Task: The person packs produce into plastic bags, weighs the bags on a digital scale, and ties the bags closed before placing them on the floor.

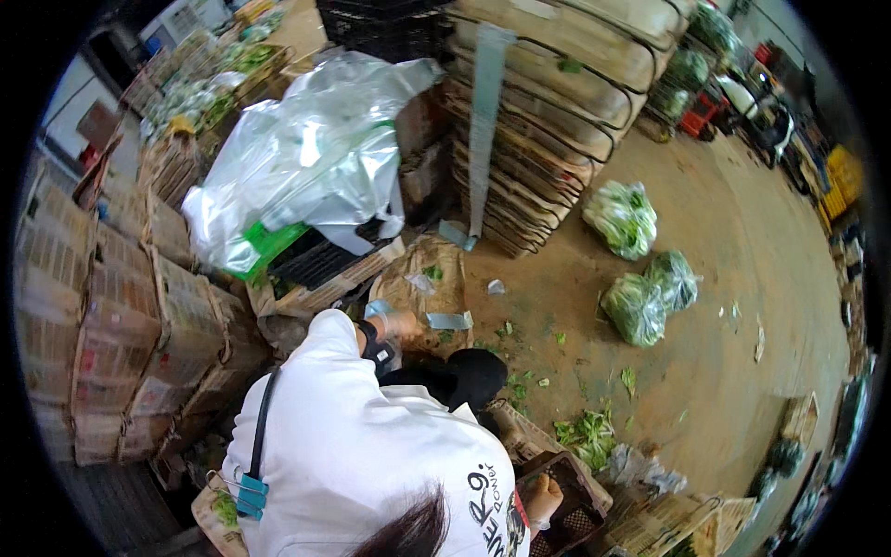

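Observation:
My left hand [401,325], with a dark band at the wrist, reaches over a flat brown crate-like surface [436,262] at the middle. Motion smears its fingers. Next to it lie strips of blue-grey tape [449,321] and scraps of leaf. Down at the lower right, my right hand [544,499] is curled beside a dark brown plastic crate [577,501]; what it grips, if anything, is hidden. Beyond the left hand, shiny clear-and-green plastic film [306,158] covers a black crate [325,255].
Tall stacks of crates rise at the left [121,325] and ahead [548,121]. Bagged leafy vegetables [622,219] sit on the floor to the right, and loose leaves [589,434] lie nearer. Wooden crates [664,522] stand at the lower right. Far right, a parked scooter [766,116] is visible.

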Available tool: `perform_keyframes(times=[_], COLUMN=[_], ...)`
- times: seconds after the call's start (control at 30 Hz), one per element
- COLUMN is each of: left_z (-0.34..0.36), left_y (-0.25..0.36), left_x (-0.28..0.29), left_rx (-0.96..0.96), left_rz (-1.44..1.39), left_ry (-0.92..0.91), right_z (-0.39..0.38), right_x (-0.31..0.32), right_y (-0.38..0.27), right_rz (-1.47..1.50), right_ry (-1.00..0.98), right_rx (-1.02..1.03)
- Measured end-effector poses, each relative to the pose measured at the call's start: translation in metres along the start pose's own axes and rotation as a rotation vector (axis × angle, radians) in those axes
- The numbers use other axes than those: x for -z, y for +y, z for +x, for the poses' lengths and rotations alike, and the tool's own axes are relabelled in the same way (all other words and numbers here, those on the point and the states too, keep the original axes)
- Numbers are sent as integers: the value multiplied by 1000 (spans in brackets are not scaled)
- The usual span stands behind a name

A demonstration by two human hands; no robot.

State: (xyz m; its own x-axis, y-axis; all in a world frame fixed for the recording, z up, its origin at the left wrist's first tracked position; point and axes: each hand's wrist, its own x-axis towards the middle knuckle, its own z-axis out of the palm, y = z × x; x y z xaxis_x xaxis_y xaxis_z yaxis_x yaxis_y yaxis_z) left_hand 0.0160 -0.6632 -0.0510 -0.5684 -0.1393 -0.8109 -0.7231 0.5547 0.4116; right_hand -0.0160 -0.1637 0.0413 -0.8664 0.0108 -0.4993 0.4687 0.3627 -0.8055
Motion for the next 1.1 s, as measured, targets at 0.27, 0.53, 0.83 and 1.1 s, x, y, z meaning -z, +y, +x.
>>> perform_keyframes(times=[0.27, 0.53, 0.83, 1.1], left_z=[-25, -126, -195, -221], left_y=[-75, -179, -374, -371], left_x=[145, 345, 325, 344], left_rx=[-193, 83, 198, 629], left_rz=[29, -203, 396, 14], left_ry=[1002, 1894, 997, 2055], right_z=[-34, 11, 23, 69], right_x=[-45, -119, -246, -319], right_y=[-13, -49, -163, -233], right_rz=[-26, -305, -535, -750], right_ry=[37, -61, -401, -570], right_rx=[-11, -16, 318, 525])
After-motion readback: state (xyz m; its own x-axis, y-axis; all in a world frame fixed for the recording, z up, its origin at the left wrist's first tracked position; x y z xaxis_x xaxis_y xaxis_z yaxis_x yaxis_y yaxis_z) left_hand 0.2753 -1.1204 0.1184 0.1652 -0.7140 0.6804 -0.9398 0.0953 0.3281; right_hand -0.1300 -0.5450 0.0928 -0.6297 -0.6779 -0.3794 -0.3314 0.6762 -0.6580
